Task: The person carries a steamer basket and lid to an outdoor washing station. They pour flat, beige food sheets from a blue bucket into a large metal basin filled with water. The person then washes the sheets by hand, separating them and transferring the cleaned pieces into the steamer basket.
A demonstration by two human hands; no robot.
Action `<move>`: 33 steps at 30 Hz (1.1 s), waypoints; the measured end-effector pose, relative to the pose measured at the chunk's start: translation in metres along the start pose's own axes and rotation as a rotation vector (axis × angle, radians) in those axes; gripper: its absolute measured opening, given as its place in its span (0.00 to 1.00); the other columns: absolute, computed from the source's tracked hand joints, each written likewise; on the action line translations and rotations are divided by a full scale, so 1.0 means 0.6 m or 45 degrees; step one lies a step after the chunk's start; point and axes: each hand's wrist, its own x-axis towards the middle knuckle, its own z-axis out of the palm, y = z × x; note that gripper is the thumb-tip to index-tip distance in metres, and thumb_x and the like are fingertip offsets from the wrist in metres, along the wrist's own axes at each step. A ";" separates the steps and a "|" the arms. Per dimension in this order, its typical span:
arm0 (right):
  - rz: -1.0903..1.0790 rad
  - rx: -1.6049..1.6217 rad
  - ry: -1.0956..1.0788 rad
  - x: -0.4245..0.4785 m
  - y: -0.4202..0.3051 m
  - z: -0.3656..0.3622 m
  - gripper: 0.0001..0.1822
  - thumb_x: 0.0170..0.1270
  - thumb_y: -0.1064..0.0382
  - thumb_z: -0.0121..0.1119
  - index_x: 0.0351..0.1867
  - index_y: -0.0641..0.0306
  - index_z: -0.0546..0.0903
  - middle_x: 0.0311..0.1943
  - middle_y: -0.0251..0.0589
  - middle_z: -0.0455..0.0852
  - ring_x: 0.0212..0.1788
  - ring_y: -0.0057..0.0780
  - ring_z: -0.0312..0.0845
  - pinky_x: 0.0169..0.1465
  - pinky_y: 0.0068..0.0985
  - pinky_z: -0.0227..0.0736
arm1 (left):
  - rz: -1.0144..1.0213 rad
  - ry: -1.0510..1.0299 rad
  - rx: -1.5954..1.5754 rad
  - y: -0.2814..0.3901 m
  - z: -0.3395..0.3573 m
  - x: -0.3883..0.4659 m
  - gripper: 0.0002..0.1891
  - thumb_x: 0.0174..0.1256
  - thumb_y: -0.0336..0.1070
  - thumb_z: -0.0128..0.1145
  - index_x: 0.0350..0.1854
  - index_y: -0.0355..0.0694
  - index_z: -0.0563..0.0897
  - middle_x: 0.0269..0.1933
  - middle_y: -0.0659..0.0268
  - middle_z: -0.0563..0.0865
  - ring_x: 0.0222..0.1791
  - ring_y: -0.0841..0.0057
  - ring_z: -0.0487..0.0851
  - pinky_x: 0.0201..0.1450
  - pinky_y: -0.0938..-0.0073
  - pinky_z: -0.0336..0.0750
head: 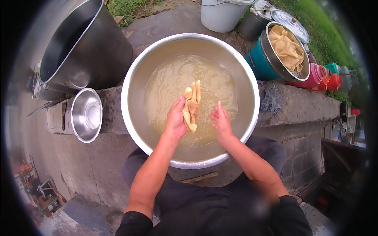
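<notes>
Before me stands a large round metal basin [249, 97] with cloudy, yellowish liquid [183, 69] in it. Over the liquid, my left hand [176, 119] grips a folded tan sheet [192, 107] with a woven-looking texture. I cannot tell whether the sheet is cloth or something else. Parts of it stick up in narrow folds above my thumb. To its right, my right hand [222, 119] is held above the liquid with nothing in it, thumb up and fingers slightly apart. A gap separates it from the sheet.
At the right, a metal strainer [307, 72] holding a crumpled tan sheet [286, 47] rests on a teal bucket [260, 60]. A tall dark metal pot [97, 56] and a small metal bowl [87, 115] stand left. A white bucket [223, 14] is behind. A concrete ledge [301, 103] runs across.
</notes>
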 end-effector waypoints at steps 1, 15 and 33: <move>0.277 0.147 0.059 0.017 -0.006 0.010 0.22 0.65 0.45 0.57 0.46 0.63 0.77 0.40 0.40 0.84 0.47 0.31 0.79 0.56 0.34 0.68 | -0.011 -0.021 0.006 -0.003 -0.003 -0.001 0.18 0.77 0.44 0.40 0.60 0.39 0.71 0.53 0.59 0.81 0.51 0.69 0.81 0.55 0.65 0.77; -0.873 -1.372 0.756 0.134 0.025 -0.014 0.26 0.53 0.62 0.65 0.55 0.59 0.74 0.41 0.50 0.84 0.44 0.51 0.81 0.50 0.41 0.74 | 0.069 0.616 0.476 -0.017 -0.084 0.031 0.22 0.75 0.48 0.43 0.62 0.40 0.68 0.62 0.61 0.74 0.64 0.66 0.70 0.67 0.42 0.53; -0.836 -1.500 0.206 0.120 0.009 0.029 0.18 0.59 0.46 0.61 0.27 0.59 0.80 0.24 0.47 0.83 0.30 0.49 0.80 0.34 0.41 0.73 | -0.240 0.127 0.086 -0.052 -0.017 -0.003 0.19 0.74 0.47 0.45 0.57 0.40 0.73 0.55 0.63 0.79 0.54 0.75 0.77 0.57 0.64 0.71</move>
